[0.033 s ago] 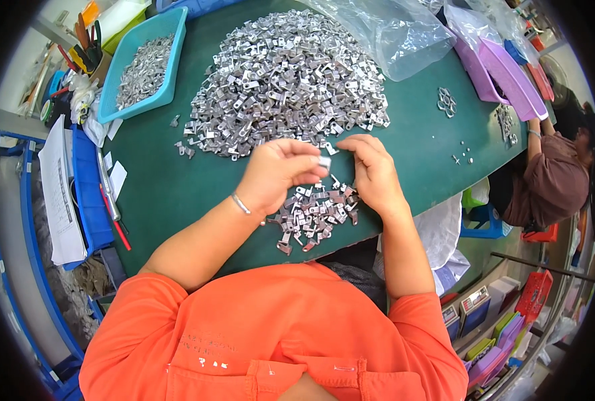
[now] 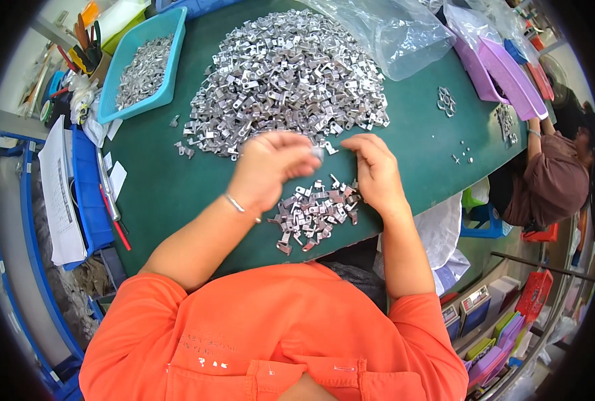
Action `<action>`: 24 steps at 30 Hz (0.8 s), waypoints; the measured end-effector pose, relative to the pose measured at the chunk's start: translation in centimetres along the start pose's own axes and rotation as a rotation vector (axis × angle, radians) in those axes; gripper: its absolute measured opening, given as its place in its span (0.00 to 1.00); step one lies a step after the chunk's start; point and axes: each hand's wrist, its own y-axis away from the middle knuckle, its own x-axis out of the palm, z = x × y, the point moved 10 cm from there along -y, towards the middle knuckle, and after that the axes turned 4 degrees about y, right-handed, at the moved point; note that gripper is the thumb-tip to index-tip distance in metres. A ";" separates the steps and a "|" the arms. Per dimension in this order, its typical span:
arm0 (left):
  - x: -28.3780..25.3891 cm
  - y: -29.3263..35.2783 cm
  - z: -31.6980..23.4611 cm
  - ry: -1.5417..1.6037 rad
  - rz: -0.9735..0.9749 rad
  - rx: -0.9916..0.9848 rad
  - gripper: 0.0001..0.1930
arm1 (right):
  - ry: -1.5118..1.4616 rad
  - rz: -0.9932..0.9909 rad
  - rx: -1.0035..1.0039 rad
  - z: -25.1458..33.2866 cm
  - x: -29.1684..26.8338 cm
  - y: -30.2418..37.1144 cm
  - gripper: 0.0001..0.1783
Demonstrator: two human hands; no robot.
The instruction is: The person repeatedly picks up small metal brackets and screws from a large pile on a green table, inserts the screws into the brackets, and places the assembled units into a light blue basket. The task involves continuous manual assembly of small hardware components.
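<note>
My left hand (image 2: 269,167) is closed, thumb and fingers pinching a small silver metal bracket (image 2: 317,152), which is smeared by motion. It hovers just in front of the large heap of metal brackets (image 2: 291,80) on the green table. Beside it on the right, my right hand (image 2: 378,172) has its fingers bent and pointing left, the thumb apart from them, and nothing visible between. Below and between both hands lies a smaller pile of similar brackets (image 2: 314,214), near the table's front edge.
A turquoise tray (image 2: 177,63) of small metal parts stands at the far left. Clear plastic sheeting (image 2: 404,40) lies behind the heap. Linked metal parts (image 2: 446,102) and purple trays (image 2: 511,73) are on the right. Another person (image 2: 551,174) sits at the table's right side.
My left hand has shifted slightly left and away from me with the bracket, opening a wider gap to my right hand. My right hand has moved a little to the right.
</note>
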 end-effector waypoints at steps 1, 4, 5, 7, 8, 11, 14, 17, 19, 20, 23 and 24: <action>-1.4 -0.2 -2.7 -0.006 -0.093 0.141 0.08 | -0.011 -0.019 0.052 -0.7 -0.5 0.2 0.11; -7.0 -1.5 -13.3 0.088 -0.058 0.577 0.05 | -0.016 -0.002 0.123 -1.6 -1.0 0.7 0.08; -11.2 -1.9 -16.2 0.203 -0.174 0.660 0.06 | -0.003 0.006 0.095 -1.1 -0.9 0.5 0.08; -19.0 -2.2 -20.4 0.366 -0.364 0.784 0.10 | -0.003 0.001 0.016 0.0 -0.4 0.1 0.09; -21.7 -2.0 -21.2 0.415 -0.448 0.818 0.12 | -0.018 0.011 -0.015 0.4 0.2 -0.2 0.09; -20.0 0.0 -19.5 0.304 -0.555 0.861 0.17 | 0.080 0.016 -0.097 0.8 1.3 -0.5 0.08; -13.4 0.7 -15.5 -0.122 -0.481 0.777 0.16 | -0.044 0.010 0.154 -1.4 1.1 -0.2 0.05; -3.7 1.4 -9.5 -0.536 -0.225 0.589 0.06 | -0.881 0.140 0.651 -4.9 3.0 1.9 0.05; 1.5 2.6 -6.8 -0.816 0.070 0.680 0.06 | -1.242 0.162 0.729 -4.6 3.5 2.7 0.06; 3.5 3.4 -5.7 -0.939 0.177 0.727 0.06 | -1.327 0.173 0.760 -4.5 3.6 3.1 0.07; 4.4 3.5 -3.1 -0.980 0.253 0.682 0.08 | -1.463 0.185 0.779 -4.1 3.5 3.5 0.08; 4.4 3.5 -2.8 -1.007 0.250 0.659 0.09 | -1.488 0.187 0.774 -4.0 3.4 3.6 0.08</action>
